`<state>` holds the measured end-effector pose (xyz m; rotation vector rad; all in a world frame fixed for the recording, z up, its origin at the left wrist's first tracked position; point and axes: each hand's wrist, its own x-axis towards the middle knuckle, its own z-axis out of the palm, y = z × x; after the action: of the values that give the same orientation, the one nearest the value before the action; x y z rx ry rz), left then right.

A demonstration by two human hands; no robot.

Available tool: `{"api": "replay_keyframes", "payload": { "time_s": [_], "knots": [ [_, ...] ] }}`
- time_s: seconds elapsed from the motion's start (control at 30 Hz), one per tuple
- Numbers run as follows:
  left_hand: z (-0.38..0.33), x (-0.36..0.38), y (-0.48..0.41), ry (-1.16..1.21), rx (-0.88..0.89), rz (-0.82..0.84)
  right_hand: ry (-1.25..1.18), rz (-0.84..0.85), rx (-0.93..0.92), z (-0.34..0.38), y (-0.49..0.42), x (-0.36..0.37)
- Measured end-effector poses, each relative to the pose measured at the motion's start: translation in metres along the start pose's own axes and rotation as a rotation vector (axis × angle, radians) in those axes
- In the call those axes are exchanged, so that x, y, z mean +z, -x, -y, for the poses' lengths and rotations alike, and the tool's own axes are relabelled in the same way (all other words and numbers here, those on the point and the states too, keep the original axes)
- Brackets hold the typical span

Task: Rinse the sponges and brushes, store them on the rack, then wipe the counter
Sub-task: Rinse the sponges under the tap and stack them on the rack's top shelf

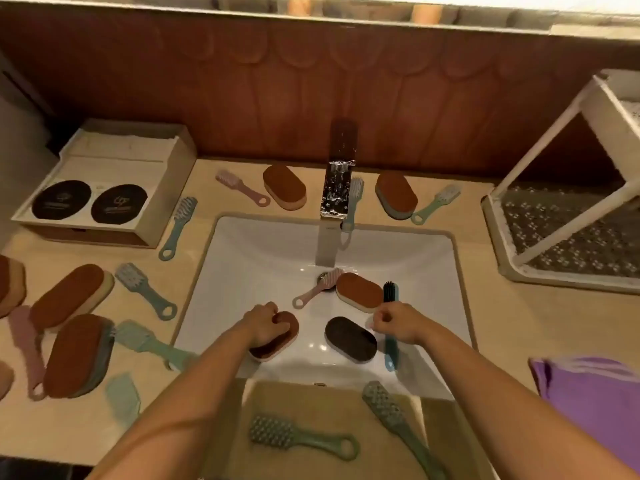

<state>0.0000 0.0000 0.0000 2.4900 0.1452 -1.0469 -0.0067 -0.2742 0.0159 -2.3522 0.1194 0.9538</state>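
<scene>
1. Left hand (268, 323) is down in the sink (263, 258), fingers wrapped round a brown sponge (285, 339).
2. Right hand (394, 322): fingers curled round the teal brush (390, 351), near the sink's right wall.
3. Rack (568, 281) stands on the tabletop (502, 323), far right.

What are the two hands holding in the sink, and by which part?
The left hand grips a brown sponge by its far end. The right hand seems to hold the black-bristled brush at mid-handle.
</scene>
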Motion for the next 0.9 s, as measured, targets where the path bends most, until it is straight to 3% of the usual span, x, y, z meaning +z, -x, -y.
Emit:
{"api": "replay_keyframes", "payload": {
  "time_s": [0.47, 0.9],
  "knots": [
    [0.03, 0.026, -0.026, -0.148, 0.005, -0.189, 0.231, 0.057, 0.132, -0.007, -0.05, 0.054],
    [0.031, 0.037, -0.031, -0.319, -0.012, -0.108, 0.494, 0.024, 0.074, -0.001, -0.055, 0.078]
  ]
}}
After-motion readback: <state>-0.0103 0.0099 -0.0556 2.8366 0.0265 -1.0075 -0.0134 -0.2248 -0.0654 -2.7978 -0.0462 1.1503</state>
